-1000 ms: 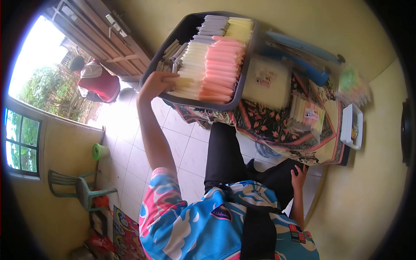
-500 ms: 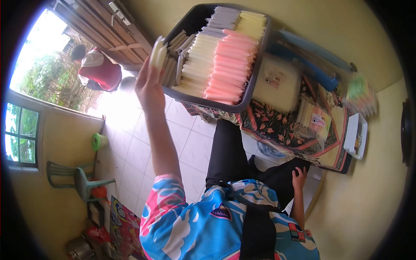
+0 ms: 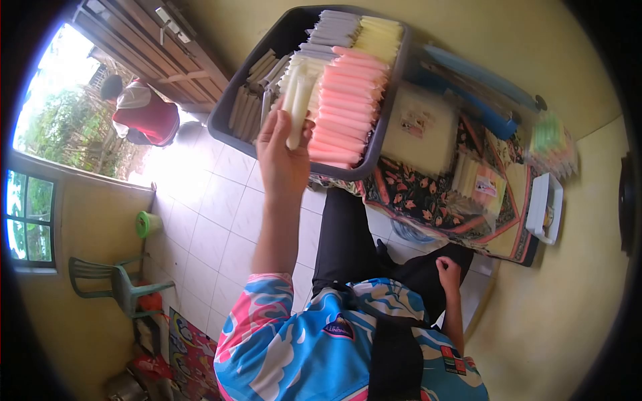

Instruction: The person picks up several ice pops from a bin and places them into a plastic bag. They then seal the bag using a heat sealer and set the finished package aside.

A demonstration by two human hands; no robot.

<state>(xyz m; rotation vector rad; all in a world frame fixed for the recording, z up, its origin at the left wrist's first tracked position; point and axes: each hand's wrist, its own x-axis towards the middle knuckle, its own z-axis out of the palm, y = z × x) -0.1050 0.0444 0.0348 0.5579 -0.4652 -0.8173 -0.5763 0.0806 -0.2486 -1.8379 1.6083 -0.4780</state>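
Observation:
My left hand (image 3: 286,150) is closed around two pale, white-cream filled tubes (image 3: 296,113), held upright over the near edge of a dark plastic tub (image 3: 231,142). Inside the tub, a column of pink tubes (image 3: 344,107) lies just right of the held ones. Grey-purple tubes (image 3: 332,30) and yellow tubes (image 3: 378,37) fill its far end, and looser greyish tubes (image 3: 247,110) lie at its left side. Cream tubes are partly hidden behind my left hand. My right hand (image 3: 449,273) rests by my thigh with its fingers curled and nothing visible in them.
Right of the tub, a patterned cloth (image 3: 408,190) bears a translucent container (image 3: 422,130), packed tubes (image 3: 478,184) and a white tray (image 3: 545,208). A green chair (image 3: 120,284) stands at left. Another person (image 3: 146,113) in red and white bends near the open door (image 3: 160,53).
My left hand has moved right with the pale tubes, from the tub's left edge to in front of the cream and pink columns. My right hand's fingers have curled in.

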